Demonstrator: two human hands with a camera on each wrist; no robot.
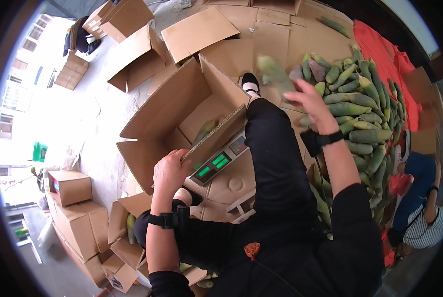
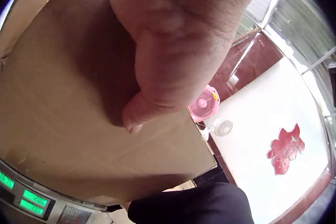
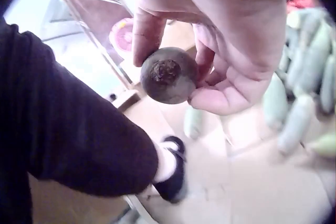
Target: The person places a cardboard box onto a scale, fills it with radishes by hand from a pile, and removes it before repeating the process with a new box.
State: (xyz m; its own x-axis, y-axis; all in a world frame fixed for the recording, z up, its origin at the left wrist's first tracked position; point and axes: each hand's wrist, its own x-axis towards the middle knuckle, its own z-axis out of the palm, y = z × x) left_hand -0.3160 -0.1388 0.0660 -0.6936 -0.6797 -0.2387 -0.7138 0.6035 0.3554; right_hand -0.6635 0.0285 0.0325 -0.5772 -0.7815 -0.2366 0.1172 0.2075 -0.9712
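Observation:
My right hand point(image 1: 308, 101) pinches a long green radish point(image 1: 275, 74) near one end, raised over the floor and blurred in the head view. Its round brown-scarred end point(image 3: 169, 74) faces the right wrist camera, between thumb and fingers. With my left hand point(image 1: 172, 171) I grip the top edge of an open cardboard box point(image 1: 164, 106); the thumb point(image 2: 139, 113) lies flat against the wall. Inside the box a green radish point(image 1: 205, 131) is partly hidden by the near wall. Under that wall shows a digital scale point(image 1: 216, 166) with lit green displays.
A big heap of green radishes point(image 1: 365, 109) lies to the right, beside a red cloth point(image 1: 385, 49). More cardboard boxes point(image 1: 139, 57) stand at the upper left and lower left. My bent leg point(image 1: 276, 148) lies between box and heap. Another person point(image 1: 424, 213) is at the far right.

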